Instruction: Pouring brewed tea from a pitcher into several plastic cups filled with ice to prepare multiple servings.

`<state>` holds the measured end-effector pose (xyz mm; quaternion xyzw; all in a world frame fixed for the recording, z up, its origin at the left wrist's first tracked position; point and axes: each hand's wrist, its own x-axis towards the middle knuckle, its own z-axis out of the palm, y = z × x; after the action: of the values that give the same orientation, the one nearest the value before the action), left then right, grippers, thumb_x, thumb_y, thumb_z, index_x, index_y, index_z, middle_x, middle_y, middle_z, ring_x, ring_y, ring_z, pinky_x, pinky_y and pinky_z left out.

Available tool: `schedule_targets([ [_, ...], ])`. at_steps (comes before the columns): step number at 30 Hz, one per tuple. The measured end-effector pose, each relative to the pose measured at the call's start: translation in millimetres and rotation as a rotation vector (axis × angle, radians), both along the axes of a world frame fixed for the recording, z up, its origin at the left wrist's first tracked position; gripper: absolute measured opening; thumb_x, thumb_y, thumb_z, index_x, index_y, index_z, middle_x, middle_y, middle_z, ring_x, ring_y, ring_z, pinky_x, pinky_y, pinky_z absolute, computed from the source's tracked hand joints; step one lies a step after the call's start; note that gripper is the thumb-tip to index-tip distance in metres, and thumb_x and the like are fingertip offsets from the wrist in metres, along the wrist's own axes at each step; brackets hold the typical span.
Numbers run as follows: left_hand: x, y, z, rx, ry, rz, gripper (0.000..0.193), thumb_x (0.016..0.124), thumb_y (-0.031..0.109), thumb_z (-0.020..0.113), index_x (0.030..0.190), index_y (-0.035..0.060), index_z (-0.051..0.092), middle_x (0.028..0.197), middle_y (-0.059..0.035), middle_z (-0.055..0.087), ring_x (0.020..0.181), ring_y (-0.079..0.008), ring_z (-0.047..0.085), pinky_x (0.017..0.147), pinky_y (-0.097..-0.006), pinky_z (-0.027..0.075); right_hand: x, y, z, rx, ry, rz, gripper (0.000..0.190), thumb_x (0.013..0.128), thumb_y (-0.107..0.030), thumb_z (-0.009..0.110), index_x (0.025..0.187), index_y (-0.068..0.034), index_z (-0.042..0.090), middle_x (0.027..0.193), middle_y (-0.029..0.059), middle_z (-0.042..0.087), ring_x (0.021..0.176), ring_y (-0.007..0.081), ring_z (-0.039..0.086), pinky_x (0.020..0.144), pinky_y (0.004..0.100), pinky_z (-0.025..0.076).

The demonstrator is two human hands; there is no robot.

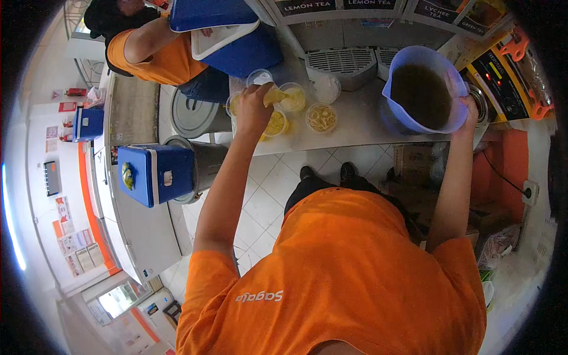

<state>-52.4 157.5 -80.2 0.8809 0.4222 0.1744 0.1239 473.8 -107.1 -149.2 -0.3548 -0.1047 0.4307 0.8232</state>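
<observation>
My right hand [467, 106] grips the handle side of a large translucent bluish plastic pitcher [421, 91], which holds dark brown liquid and stands over the counter's right part. At the left, my left hand [256, 108] holds a small yellowish cup or scoop [275, 96], tilted over a group of clear plastic cups. One cup with pale yellow contents [293, 98] is beside it, another with yellow contents [276, 123] lies just below. A cup with ice and yellowish liquid [321, 118] stands apart, nearer the counter's middle. Behind it is a clear cup with whitish contents [326, 88].
Grey drip trays [341, 64] line the back of the counter [355, 133]. A sealing machine [501, 82] stands at the right. A co-worker in orange [155, 55] reaches into an opened blue cooler [248, 49]. Grey bins [197, 115] and another blue cooler [155, 175] are left.
</observation>
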Motion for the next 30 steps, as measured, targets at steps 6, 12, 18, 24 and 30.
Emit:
schedule_targets([
  [6, 1, 2, -3, 0.056, 0.079, -0.028, 0.058, 0.071, 0.000, 0.080, 0.127, 0.0144, 0.077, 0.118, -0.0144, 0.073, 0.116, -0.0386, 0.065, 0.104, -0.0495, 0.051, -18, 6, 14, 0.114, -0.105, 0.025, 0.066, 0.084, -0.015, 0.058, 0.146, 0.008, 0.053, 0.158, 0.0243, 0.053, 0.150, 0.0386, 0.045, 0.130, 0.0430, 0.023],
  [12, 9, 0, 0, 0.226, 0.233, -0.064, 0.051, 0.077, 0.002, 0.075, 0.125, 0.0195, 0.079, 0.116, -0.0093, 0.072, 0.115, -0.0326, 0.063, 0.099, -0.0467, 0.050, -26, 3, 24, 0.027, -0.062, -0.037, 0.068, 0.084, -0.015, 0.059, 0.147, 0.009, 0.051, 0.159, 0.0267, 0.050, 0.155, 0.0399, 0.039, 0.133, 0.0450, 0.018],
  [18, 20, 2, 0, 0.472, 0.324, -0.212, 0.036, 0.089, 0.012, 0.067, 0.121, 0.0221, 0.080, 0.109, -0.0071, 0.067, 0.111, -0.0293, 0.061, 0.092, -0.0465, 0.048, -31, 7, 24, 0.070, -0.120, -0.047, 0.066, 0.087, -0.018, 0.061, 0.146, 0.010, 0.051, 0.159, 0.0274, 0.050, 0.155, 0.0385, 0.039, 0.133, 0.0441, 0.018],
  [24, 28, -1, 2, 0.279, 0.436, -0.104, 0.053, 0.079, 0.009, 0.081, 0.131, 0.0183, 0.075, 0.125, -0.0104, 0.069, 0.120, -0.0309, 0.062, 0.103, -0.0476, 0.049, -52, 2, 50, -0.128, -0.095, -0.088, 0.067, 0.091, -0.022, 0.061, 0.149, 0.009, 0.050, 0.159, 0.0225, 0.052, 0.152, 0.0361, 0.043, 0.131, 0.0438, 0.023],
  [30, 47, -55, 33, 0.080, -0.206, 0.081, 0.055, 0.076, 0.011, 0.088, 0.129, 0.0098, 0.073, 0.114, -0.0134, 0.077, 0.105, -0.0333, 0.074, 0.092, -0.0443, 0.059, -36, 1, 22, -0.110, -0.002, -0.140, 0.077, 0.086, -0.022, 0.061, 0.154, 0.010, 0.046, 0.159, 0.0238, 0.052, 0.150, 0.0374, 0.046, 0.131, 0.0445, 0.024],
])
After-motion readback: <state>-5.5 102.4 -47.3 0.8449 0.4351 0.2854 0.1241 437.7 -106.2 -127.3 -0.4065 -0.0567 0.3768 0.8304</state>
